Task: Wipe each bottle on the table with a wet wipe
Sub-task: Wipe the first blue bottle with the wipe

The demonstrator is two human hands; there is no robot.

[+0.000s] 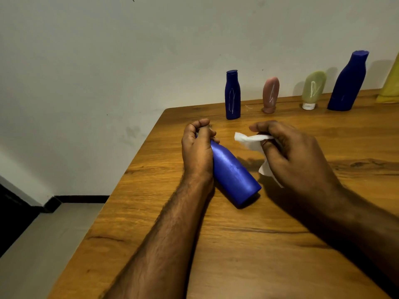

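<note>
We see the blue bottle [234, 175] lying on its side near the desk's [237, 244] left edge, its flat base toward us and its neck end enclosed by the left hand [197, 147], whose fingers are curled round that end. The right hand [295, 152] hovers just beside the bottle, thumb and fingers pinching a crumpled white wet wipe [253, 140], apart from the bottle's body. We judge the bottle to be light, stiff plastic with a smooth, glossy skin; once damp it may slip and roll, so we would hold it at the narrow neck, as here, and draw the wipe along the wider body. The wipe is soft and limp and needs bunching against the fingers. Along the far edge stand a small blue bottle [232, 96], a pink tube [270, 93], a green tube [313, 88] and a tall blue bottle [348, 83]
</note>
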